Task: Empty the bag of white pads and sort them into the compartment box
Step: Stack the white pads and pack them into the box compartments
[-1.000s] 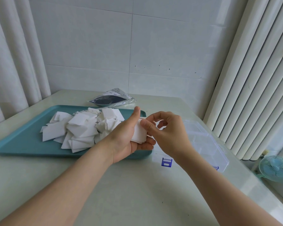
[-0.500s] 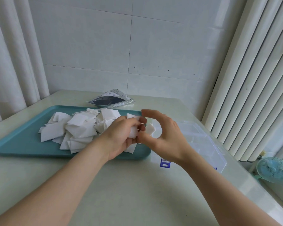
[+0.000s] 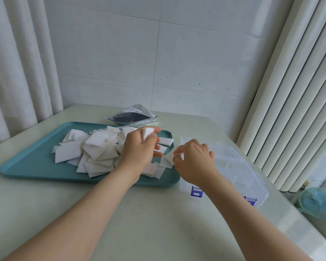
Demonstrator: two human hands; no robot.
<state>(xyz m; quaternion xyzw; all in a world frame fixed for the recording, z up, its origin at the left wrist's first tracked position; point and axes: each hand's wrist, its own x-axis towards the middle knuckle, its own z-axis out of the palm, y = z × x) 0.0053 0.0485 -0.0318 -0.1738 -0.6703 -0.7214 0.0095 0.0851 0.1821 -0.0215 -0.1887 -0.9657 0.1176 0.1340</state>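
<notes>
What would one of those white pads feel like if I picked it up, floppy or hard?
Probably light and soft: the right hand pinches a pad with just fingertips. Likely a bit bendy yet shape-keeping, since pads in the pile lie flat with straight edges. They won't roll, but may slide off each other.

Soft matt white pads, smooth teal plastic tray, clear glossy plastic compartment box
</notes>
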